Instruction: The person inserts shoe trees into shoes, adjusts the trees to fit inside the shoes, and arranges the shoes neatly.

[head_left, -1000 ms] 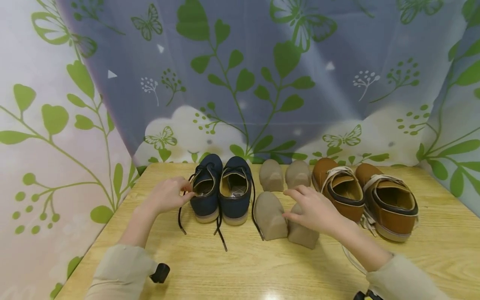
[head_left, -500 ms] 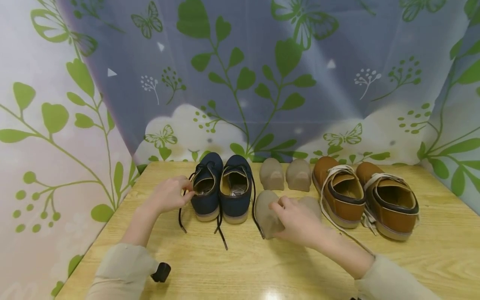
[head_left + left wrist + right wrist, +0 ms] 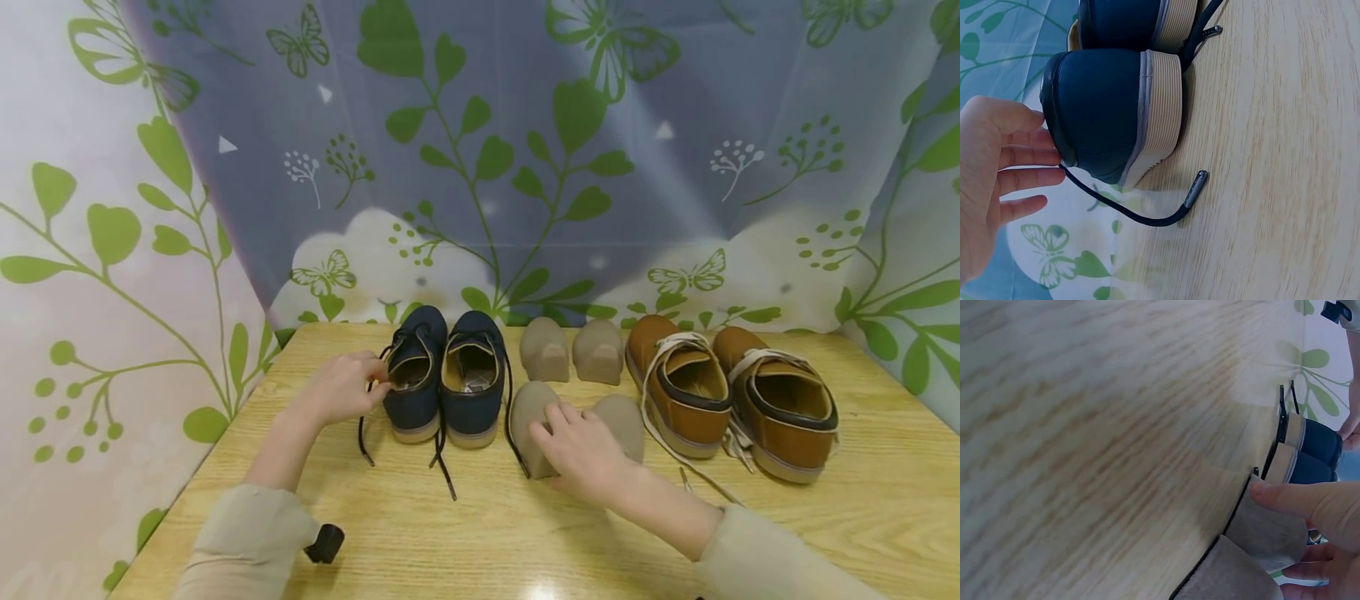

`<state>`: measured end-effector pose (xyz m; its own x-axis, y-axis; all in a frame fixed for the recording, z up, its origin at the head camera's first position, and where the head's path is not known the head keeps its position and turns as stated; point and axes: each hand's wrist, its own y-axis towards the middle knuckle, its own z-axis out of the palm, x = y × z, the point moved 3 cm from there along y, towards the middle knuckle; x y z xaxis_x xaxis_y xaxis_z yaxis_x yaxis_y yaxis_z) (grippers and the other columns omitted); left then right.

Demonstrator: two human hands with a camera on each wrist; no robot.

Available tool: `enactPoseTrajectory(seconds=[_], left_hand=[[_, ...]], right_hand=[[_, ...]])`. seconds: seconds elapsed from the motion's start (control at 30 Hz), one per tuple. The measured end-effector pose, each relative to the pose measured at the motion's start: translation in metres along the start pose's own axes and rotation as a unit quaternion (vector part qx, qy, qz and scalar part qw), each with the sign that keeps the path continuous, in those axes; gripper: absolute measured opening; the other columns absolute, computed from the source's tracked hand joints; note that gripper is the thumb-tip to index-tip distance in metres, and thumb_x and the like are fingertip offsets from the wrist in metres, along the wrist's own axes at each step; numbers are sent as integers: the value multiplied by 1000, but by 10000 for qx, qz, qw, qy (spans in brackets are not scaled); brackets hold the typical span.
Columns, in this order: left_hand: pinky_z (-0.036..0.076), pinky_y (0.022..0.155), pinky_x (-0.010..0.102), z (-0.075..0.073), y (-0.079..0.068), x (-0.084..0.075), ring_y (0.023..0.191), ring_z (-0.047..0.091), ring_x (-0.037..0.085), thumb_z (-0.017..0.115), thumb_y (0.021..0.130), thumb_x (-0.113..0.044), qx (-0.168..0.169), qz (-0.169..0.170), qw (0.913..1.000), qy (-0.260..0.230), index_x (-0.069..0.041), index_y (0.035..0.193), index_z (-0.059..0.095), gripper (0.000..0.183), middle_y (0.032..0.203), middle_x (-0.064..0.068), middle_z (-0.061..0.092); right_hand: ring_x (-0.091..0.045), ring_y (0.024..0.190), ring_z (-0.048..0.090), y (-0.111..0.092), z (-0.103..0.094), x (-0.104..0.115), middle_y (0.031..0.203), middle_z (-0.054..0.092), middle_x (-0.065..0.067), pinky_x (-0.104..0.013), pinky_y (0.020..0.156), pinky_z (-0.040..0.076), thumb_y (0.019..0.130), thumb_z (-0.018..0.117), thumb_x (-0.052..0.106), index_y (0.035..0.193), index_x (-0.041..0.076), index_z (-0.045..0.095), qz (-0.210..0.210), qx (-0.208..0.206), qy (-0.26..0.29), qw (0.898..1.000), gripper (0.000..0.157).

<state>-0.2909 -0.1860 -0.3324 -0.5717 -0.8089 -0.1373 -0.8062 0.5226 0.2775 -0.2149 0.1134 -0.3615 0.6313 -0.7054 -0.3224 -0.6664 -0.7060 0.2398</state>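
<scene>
My left hand [image 3: 341, 389] touches the rim of the left navy shoe [image 3: 411, 417] with loosely extended fingers; in the left wrist view its fingertips meet the heel collar. Beside that shoe stands the other navy shoe [image 3: 469, 421], black laces hanging loose on both. My right hand [image 3: 581, 446] is over the front-left beige toe-shaped shoe insert [image 3: 527, 417], gripping it with thumb and fingers on opposite sides, as the right wrist view shows. Right next to it lies the front-right insert [image 3: 624, 421], partly behind the hand. Behind stand two more inserts, back-left [image 3: 543, 348] and back-right [image 3: 597, 350].
Two brown shoes, left [image 3: 696, 417] and right [image 3: 795, 433], stand on the right with cream laces, one lace [image 3: 701, 475] trailing toward my right forearm. Everything rests on a wooden table [image 3: 450, 542]. A leaf-printed cloth [image 3: 465, 200] hangs along the back.
My right hand has moved left from the front-right insert onto the front-left one. The front-right insert now lies slightly farther back and right. My left hand has stayed put.
</scene>
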Motion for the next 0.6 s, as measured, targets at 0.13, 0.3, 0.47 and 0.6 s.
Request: enactPoseTrajectory(seconds=[0.13,0.3,0.47,0.6], left_hand=[[47,60,35,-1,0,0,66,57,18,63,84,-15,-36,49,10000,-14,-11,83,67,6,81,2,60],[46,57,34,-1,-1,-2,63,55,17,63,83,-14,-237,224,9994,-75,-10,81,67,6,78,2,58],[46,58,34,1,0,-1,63,55,17,63,83,-16,-196,153,9997,-25,-10,81,67,7,78,1,58],[46,60,35,2,1,1,65,56,18,62,84,-17,-30,-22,10000,19,-11,83,67,8,80,2,59]], right_hand=[[-23,76,45,1,2,0,88,43,-9,-33,55,39,57,87,35,96,7,51,-14,-34,-48,10000,61],[-23,74,44,2,6,-1,87,43,-9,-32,54,38,58,87,36,96,8,51,-95,-100,-243,9996,59],[-22,71,42,3,8,-2,85,42,-8,-31,53,36,58,86,39,93,9,51,-292,-179,-531,9980,58],[-21,70,41,5,10,-4,83,41,-7,-30,53,34,58,85,40,90,10,49,-444,-168,-678,9966,57]])
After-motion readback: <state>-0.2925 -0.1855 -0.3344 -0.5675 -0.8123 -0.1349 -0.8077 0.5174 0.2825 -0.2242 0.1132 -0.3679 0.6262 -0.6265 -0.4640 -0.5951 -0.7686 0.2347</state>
